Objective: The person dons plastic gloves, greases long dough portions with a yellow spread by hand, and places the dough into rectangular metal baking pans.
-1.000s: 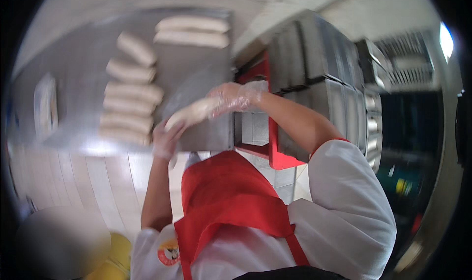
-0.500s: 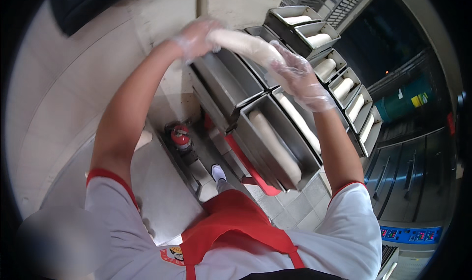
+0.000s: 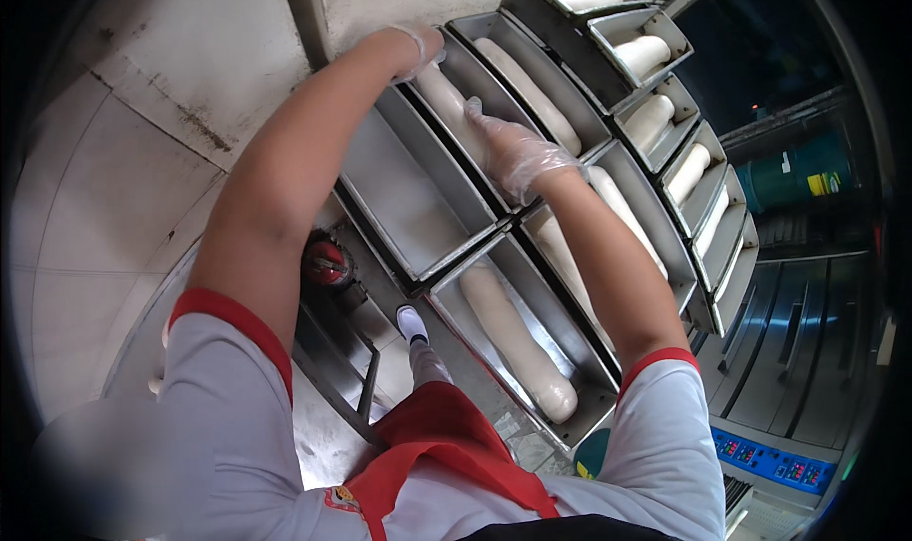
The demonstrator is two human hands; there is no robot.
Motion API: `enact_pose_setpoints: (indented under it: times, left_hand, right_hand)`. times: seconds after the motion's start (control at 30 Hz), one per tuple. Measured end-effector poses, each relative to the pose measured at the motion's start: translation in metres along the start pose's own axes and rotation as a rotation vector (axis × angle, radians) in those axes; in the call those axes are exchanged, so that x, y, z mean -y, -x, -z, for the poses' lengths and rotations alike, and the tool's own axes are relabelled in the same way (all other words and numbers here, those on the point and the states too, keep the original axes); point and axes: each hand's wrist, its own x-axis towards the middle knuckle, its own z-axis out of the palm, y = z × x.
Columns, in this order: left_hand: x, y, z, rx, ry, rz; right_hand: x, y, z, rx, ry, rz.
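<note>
While left hand covers far end of dough roll in metal pan, right hand lies over near end; cannot tell either grip.

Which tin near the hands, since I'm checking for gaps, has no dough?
The tin just right of the red extinguisher: its bare bottom shows, while each neighbouring tin holds dough.

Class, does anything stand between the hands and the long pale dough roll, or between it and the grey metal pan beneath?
Only clear plastic gloves separate left hand and right hand from the dough roll; nothing visible separates roll from pan.
</note>
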Motion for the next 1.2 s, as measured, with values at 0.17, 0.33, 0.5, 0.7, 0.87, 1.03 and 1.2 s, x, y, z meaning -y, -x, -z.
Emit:
enact_pose_setpoints:
  times: [0.17, 0.33, 0.5, 0.7, 0.87, 1.03, 1.2]
  left_hand:
    - [-0.002, 0.124, -0.025, -0.851, 0.524, 0.001]
    - [-0.022, 0.381, -0.139, -1.09, 0.666, 0.535]
    - [0.014, 0.593, -0.319, -0.515, 0.432, 1.191]
    - [0.044, 0.633, -0.411, -0.5, 0.621, 1.289]
    - [-0.023, 0.635, -0.265, -0.518, 0.682, 0.923]
    - [-0.151, 0.713, -0.173, -0.997, 0.942, 0.882]
    - [-0.28, 0.779, -0.262, -1.007, 1.974, 1.515]
  right_hand:
    - [0.008, -0.003, 0.0, -0.025, 0.012, 0.062]
    - [0.012, 0.054, 0.019, -0.473, -0.083, 0.309]
    - [0.164, 0.167, -0.022, -0.372, -0.688, 0.554]
    - [0.28, 0.206, -0.154, 0.07, -0.744, 0.625]
    - [0.351, 0.159, -0.243, -0.026, -0.346, 0.631]
    - [0.392, 0.115, -0.301, 0.187, -1.041, 0.817]
    - [0.382, 0.156, -0.291, -0.067, -0.14, 1.228]
